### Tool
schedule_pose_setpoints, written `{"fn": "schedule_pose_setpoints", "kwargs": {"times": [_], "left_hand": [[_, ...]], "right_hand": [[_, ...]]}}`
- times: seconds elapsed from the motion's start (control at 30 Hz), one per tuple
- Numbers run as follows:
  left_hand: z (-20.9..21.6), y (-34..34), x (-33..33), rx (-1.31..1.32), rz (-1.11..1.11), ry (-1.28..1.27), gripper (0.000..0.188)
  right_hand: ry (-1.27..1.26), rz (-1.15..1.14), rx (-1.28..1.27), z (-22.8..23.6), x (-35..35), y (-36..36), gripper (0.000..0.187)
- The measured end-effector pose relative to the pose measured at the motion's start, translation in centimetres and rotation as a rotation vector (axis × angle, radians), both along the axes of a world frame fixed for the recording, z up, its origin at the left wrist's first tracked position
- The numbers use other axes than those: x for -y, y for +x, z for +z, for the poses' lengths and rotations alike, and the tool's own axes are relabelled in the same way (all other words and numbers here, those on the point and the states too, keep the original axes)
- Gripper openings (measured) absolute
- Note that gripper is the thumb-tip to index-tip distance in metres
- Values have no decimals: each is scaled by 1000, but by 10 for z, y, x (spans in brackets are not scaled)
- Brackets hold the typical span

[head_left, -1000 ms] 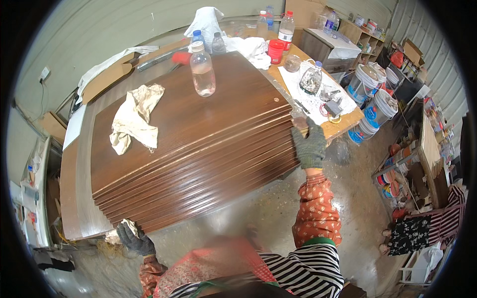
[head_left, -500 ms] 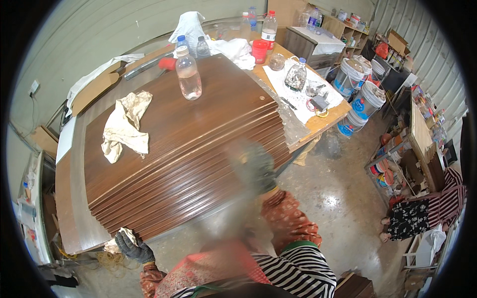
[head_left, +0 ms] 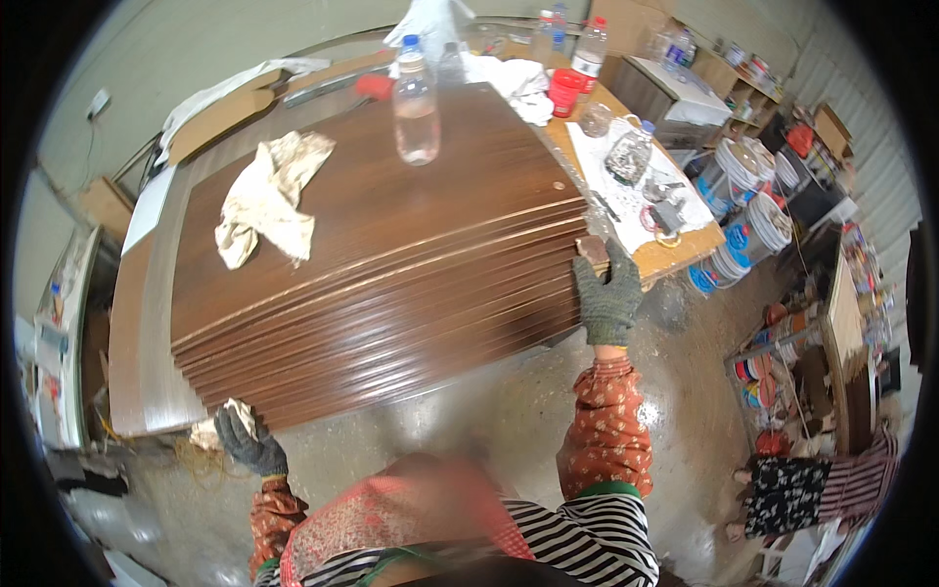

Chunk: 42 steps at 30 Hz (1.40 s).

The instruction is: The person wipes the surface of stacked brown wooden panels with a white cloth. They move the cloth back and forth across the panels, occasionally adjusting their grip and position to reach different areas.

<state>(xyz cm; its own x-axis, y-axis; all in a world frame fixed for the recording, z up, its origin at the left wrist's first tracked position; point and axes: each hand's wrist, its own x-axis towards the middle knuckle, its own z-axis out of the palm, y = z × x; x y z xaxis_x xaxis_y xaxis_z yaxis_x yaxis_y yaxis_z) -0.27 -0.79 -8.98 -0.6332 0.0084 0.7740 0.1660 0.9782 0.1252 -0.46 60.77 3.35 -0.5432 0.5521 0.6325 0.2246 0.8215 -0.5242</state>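
Note:
A stack of dark brown grooved panels (head_left: 391, 196) lies in front of me. My left hand (head_left: 256, 448), in a dark grey glove, is closed on a crumpled off-white rag (head_left: 235, 419) at the stack's near left corner. At the right end of the panel edges is my gloved right hand (head_left: 608, 298). Its thumb and fingers close around a small brown flat piece (head_left: 591, 248), perhaps a sanding pad, pressed against the edges. On the top panel lie a stained cream cloth (head_left: 269, 201) and a plastic bottle (head_left: 418, 127) partly filled with clear liquid.
Right of the stack, a wooden table (head_left: 685, 249) bears white paper, a red cup (head_left: 564, 93), bottles and a jar with dark contents (head_left: 629, 157). Paint buckets (head_left: 758, 225) stand on the floor beyond. Another person's patterned clothing (head_left: 792, 494) shows at lower right.
My right hand has moved right, from in front of the grooved edges to their right end. My left hand stays at the left corner with the rag. The whole view has shifted.

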Motion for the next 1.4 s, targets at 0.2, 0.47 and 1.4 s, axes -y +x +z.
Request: {"fn": "schedule_pose_setpoints", "kwargs": {"times": [0.2,0.47,1.4], "left_hand": [[5,2,-7,8,20,23,56],[15,3,-10,-31,-47,8,53],[16,8,-13,-37,10,109,50]], "right_hand": [[301,358,79,10,110,-9,45],[420,636,-43,-25,292,-45,39],[559,999,122,41,244,-55,55]]}}
